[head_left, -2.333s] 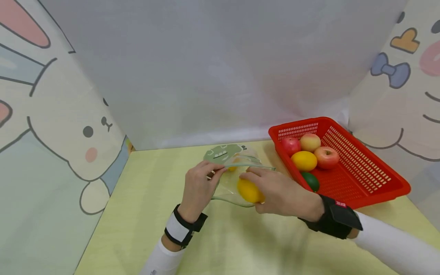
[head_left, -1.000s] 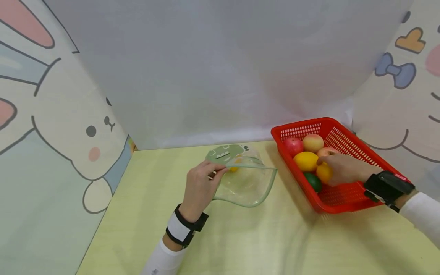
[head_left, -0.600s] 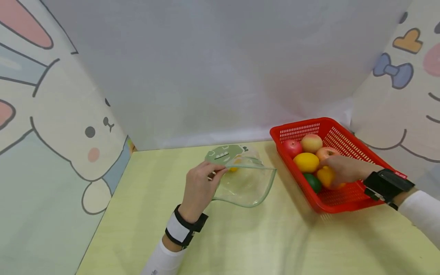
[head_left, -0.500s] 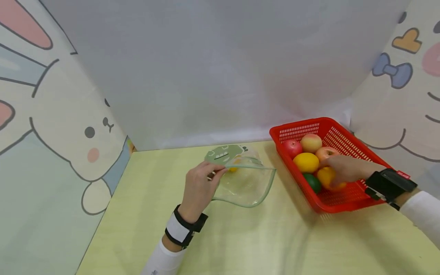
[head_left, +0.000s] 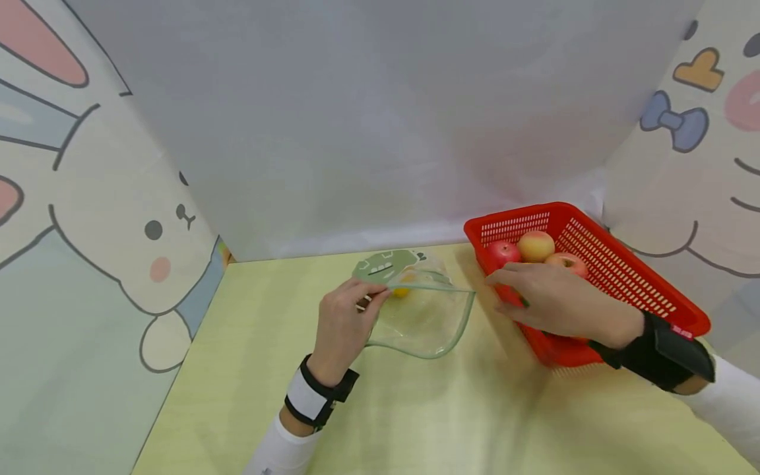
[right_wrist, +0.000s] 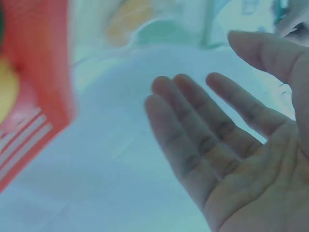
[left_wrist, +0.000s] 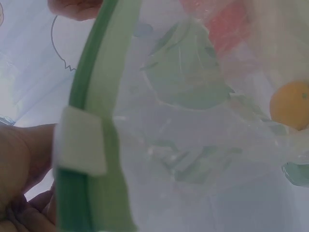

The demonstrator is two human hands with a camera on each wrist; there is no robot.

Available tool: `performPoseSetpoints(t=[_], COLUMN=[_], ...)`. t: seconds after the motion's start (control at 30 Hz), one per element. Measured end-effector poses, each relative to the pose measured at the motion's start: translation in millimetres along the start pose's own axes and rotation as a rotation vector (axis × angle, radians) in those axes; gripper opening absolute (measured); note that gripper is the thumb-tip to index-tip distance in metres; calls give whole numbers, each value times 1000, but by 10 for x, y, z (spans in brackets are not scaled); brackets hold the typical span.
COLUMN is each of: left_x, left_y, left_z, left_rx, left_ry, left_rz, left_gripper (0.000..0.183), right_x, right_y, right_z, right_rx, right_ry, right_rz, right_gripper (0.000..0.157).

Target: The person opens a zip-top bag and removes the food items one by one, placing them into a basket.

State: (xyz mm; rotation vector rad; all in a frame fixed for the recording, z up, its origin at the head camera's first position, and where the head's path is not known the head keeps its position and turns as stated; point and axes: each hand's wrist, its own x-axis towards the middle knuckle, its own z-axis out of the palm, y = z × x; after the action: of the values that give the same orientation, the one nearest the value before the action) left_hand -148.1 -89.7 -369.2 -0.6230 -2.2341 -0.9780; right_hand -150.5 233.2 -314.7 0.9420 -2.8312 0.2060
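A clear zip bag point(head_left: 418, 323) with a green-edged mouth and a green cartoon print lies on the table, its mouth gaping toward me. My left hand point(head_left: 347, 323) pinches the upper edge of that mouth at its left end. The left wrist view shows a white slider point(left_wrist: 81, 140) on the green edge and a small round orange fruit point(left_wrist: 290, 105) inside the bag. My right hand point(head_left: 555, 300) hovers over the near left rim of the red basket point(head_left: 647, 284), fingers spread and holding nothing, as the right wrist view confirms. It hides part of the fruit.
Inside the basket, a red fruit point(head_left: 503, 253), a peach point(head_left: 536, 246) and an apple point(head_left: 568, 264) show beyond my right hand. A pale wall point(head_left: 368, 132) stands behind the table point(head_left: 267, 316), with cartoon-printed panels point(head_left: 119, 218) at both sides.
My right hand carried a yellow-orange fruit from the bag's mouth into the basket and let it go. It has since come back left with nothing in it. My left hand stays put.
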Motion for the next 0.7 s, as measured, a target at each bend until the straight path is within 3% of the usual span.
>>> performPoseSetpoints(t=[0.1,0.2,0.33,0.5,0.7], left_x=[1,2,1,-6,-5], left_y=[4,8,7,0,-8], left_z=[-1,-3,-4,-1,6], left_rx=[2,8,16,14,7], left_ry=[9,10,9,20,35], left_rz=[8,10,7,14,42], left_gripper=[9,9,9,8,7], right_x=[76,214,466,784,1138], right_y=[-271,-471,-668,-783,-707], right_z=[72,228,496,781,1052], right_rx=[76,168,160,96,176], right_ry=[30,5,-43,-115,-277], right_rz=[-104,-185,-224,-180,0], right_gripper=[32,28,29,35,47])
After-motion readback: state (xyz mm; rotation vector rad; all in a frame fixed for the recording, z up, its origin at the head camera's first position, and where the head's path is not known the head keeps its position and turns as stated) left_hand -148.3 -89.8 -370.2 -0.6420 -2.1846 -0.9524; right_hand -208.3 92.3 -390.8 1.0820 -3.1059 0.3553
